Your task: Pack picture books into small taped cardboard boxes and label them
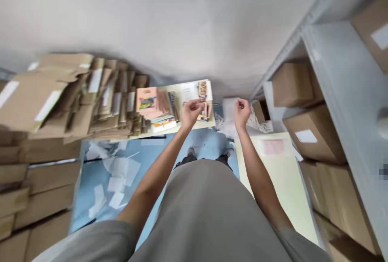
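Pinched between thumb and fingertips, the left hand (190, 113) holds something thin and pale over the far end of the yellow table (169, 132), though the blur makes it hard to say whether it is a slip of paper or a strip peeled from one. Its fingers are curled in, closed on that small piece, right at the edge of a little stack of colourful cards (203, 92) lying just beyond the knuckles. Off to that hand's outer side sits a fan of pink booklets (151, 104), one with a bright picture on its cover, and farther out still a long row of flattened brown cardboard mailers (75, 96) with white labels leans across the tabletop. The right hand (241, 112) is raised level with the left and a short way apart from it, loosely clenched, thumb against forefinger; I cannot tell whether anything is caught in it. Just past that hand lies a heap of crumpled white paper (228, 124), and on its outer side stand grey metal shelves (339, 76) loaded with brown cartons (312, 132). Beneath the right forearm runs a second pale yellow surface (281, 173) with a faint pink sheet (273, 146) on it. Below both hands, between the person's grey shirt (209, 213) and the table, white paper scraps (117, 177) litter the blue floor (91, 197), and the toes of two shoes (191, 151) show under the wrists.
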### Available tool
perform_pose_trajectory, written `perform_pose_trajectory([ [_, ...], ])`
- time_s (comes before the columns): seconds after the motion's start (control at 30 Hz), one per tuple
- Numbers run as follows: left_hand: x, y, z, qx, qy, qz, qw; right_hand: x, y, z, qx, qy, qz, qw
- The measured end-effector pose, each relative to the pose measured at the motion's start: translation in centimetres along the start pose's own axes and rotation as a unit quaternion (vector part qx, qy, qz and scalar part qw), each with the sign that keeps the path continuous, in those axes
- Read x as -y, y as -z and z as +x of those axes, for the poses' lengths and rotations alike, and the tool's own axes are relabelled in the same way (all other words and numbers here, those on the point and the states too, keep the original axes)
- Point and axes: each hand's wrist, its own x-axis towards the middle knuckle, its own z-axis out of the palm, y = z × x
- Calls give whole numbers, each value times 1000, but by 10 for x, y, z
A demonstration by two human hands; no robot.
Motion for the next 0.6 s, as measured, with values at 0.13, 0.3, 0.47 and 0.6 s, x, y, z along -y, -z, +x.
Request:
perform_pose_trajectory([
  [0.13,-26,133,11,-115,-93,-20,989,96,-108,-44,114,133,58,983],
  [0.3,-51,327,0,-261,-192,111,940,195,-224,-132,234,202,123,943],
  [0.47,-43,485,-16,-316,-111,322,886,247,-318,-218,343,193,136,909],
  [0.6,-15,528,-19,-295,-41,337,893,265,-362,-264,395,175,124,893],
])
